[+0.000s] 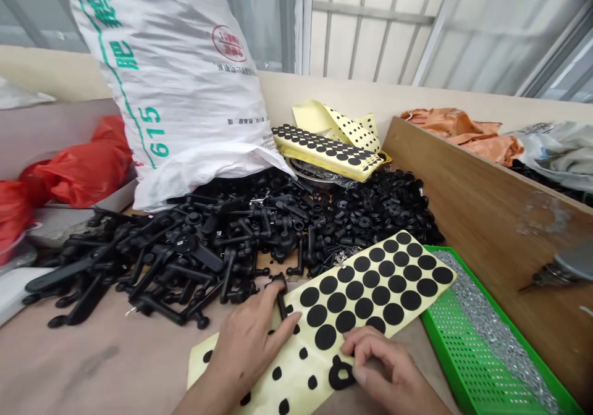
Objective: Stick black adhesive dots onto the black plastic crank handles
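My left hand point(245, 344) lies over the sheet of black round stickers point(384, 279), with thumb and fingers closed on a small black plastic arm point(281, 301). Part of that arm is hidden by the fingers. Low on the right, the fingertips of my right hand point(386, 365) pinch the edge of a black ring-shaped piece point(341, 375) with a small tab. The sheet has a pale yellow backing. Full black discs fill its far part, while only small black dots remain on its near part.
A heap of black plastic arms and round parts point(222, 236) spreads behind my hands. A green tray point(482, 353) with small silvery pieces stands at right beside a wooden board point(463, 192). Behind are a white sack point(185, 75), more sticker sheets point(333, 149) and red bags point(88, 165).
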The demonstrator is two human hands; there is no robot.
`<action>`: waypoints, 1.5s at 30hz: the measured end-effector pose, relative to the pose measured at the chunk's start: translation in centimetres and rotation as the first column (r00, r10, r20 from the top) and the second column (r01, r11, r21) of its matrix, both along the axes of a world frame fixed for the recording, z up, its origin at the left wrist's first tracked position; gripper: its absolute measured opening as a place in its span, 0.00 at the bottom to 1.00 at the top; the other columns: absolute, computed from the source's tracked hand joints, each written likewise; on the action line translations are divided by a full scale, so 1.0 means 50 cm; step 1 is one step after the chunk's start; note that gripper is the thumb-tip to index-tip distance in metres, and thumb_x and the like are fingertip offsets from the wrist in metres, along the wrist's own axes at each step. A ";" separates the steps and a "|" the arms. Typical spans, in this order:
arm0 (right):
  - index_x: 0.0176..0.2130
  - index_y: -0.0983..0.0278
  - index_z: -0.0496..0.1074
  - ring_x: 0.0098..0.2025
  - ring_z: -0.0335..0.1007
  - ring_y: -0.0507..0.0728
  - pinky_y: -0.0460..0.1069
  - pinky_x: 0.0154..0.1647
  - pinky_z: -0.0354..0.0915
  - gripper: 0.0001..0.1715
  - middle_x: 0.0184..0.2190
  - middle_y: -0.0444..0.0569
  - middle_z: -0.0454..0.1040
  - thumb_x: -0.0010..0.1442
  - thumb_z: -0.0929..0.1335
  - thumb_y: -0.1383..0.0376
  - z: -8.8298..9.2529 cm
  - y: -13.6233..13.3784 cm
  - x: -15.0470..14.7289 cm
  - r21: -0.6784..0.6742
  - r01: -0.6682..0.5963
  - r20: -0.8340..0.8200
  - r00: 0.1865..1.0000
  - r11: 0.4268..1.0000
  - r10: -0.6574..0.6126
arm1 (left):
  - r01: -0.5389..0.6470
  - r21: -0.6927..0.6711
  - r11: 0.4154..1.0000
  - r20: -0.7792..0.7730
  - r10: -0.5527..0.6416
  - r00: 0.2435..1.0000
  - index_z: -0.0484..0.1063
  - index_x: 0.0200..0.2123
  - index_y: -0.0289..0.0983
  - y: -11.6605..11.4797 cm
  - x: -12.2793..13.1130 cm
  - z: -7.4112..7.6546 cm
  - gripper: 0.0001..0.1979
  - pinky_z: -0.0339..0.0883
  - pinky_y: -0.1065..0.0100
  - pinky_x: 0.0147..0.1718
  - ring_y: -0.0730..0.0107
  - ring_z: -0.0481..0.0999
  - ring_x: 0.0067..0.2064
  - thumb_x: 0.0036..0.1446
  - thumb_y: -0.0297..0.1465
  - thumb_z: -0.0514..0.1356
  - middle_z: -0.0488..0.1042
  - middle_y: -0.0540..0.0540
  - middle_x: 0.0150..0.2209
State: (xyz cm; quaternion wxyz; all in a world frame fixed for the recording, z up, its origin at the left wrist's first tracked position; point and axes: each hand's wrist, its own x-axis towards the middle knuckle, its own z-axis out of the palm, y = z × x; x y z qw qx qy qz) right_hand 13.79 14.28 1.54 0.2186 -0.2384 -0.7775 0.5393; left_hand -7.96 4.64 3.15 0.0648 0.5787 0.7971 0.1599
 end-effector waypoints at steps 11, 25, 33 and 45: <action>0.24 0.62 0.68 0.45 0.65 0.61 0.53 0.45 0.60 0.11 0.42 0.51 0.72 0.51 0.70 0.59 0.004 0.013 0.018 -0.479 0.104 -0.068 0.986 0.871 -0.155 | -0.167 0.016 0.986 0.645 0.117 0.755 0.55 0.59 0.36 0.022 -0.012 0.018 0.28 0.69 0.61 0.39 0.59 0.75 0.41 0.52 0.28 0.51 0.75 0.43 0.41; 0.23 0.63 0.68 0.41 0.64 0.57 0.49 0.43 0.59 0.10 0.37 0.49 0.70 0.47 0.71 0.62 0.030 0.006 -0.037 -0.628 0.015 -0.177 0.971 0.778 -0.161 | 0.069 -0.122 0.990 0.989 0.115 0.098 0.64 0.49 0.35 0.008 0.086 -0.009 0.24 0.59 0.72 0.23 0.74 0.70 0.22 0.46 0.30 0.57 0.73 0.51 0.30; 0.23 0.64 0.69 0.40 0.63 0.57 0.49 0.42 0.59 0.09 0.36 0.48 0.70 0.47 0.71 0.63 0.023 0.006 -0.040 -0.604 0.047 -0.136 0.978 0.796 -0.161 | 0.069 -0.166 0.984 0.982 0.159 0.102 0.66 0.51 0.36 0.004 0.086 0.000 0.28 0.61 0.70 0.25 0.73 0.70 0.23 0.43 0.29 0.55 0.76 0.49 0.32; 0.22 0.64 0.70 0.38 0.65 0.55 0.48 0.38 0.63 0.06 0.35 0.48 0.70 0.47 0.70 0.67 0.019 0.008 -0.043 -0.530 0.086 -0.070 0.987 0.844 -0.144 | 0.092 -0.224 0.970 0.968 0.210 0.137 0.66 0.54 0.38 0.002 0.076 -0.011 0.23 0.61 0.72 0.24 0.67 0.73 0.23 0.57 0.38 0.52 0.74 0.53 0.16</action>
